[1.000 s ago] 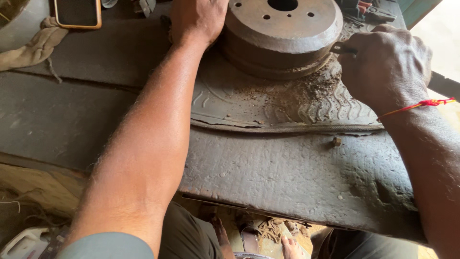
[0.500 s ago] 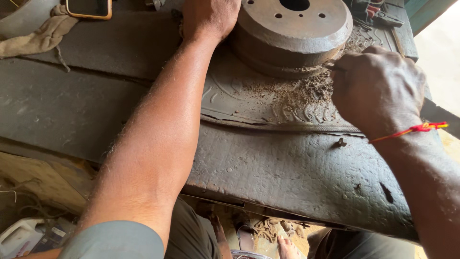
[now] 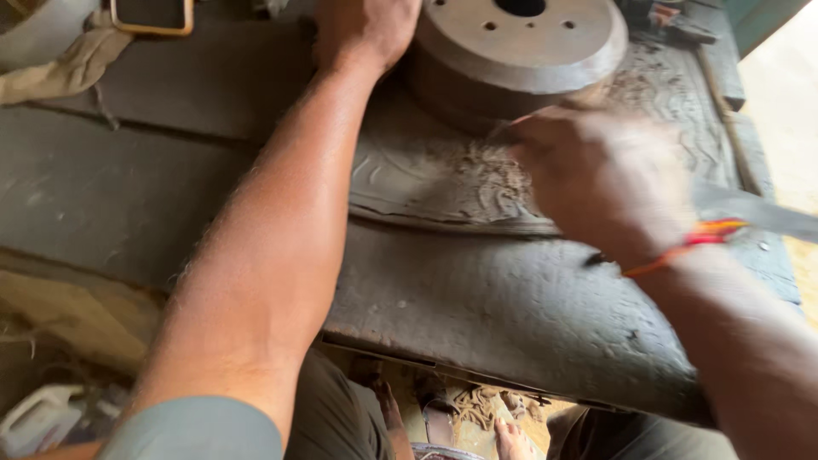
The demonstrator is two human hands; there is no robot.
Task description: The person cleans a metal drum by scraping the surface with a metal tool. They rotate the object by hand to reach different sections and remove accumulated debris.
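From the head view, a round rusty brake drum (image 3: 511, 51) sits at the top middle of the frame on a worn rubber mat (image 3: 426, 179). The left hand (image 3: 366, 30) lies flat against the drum's left side, its grip spread. The right hand (image 3: 601, 175), blurred, is curled just below the drum's lower edge; I cannot tell what its grip pinches. Brown crumbs (image 3: 477, 162) lie on the mat. The dark bench (image 3: 128, 187) carries a cloth (image 3: 60, 64) and a phone (image 3: 153, 17) at the upper left.

Rust-brown brake drum (image 3: 520, 47), red-orange wrist thread (image 3: 694, 243), grey bench (image 3: 128, 187)
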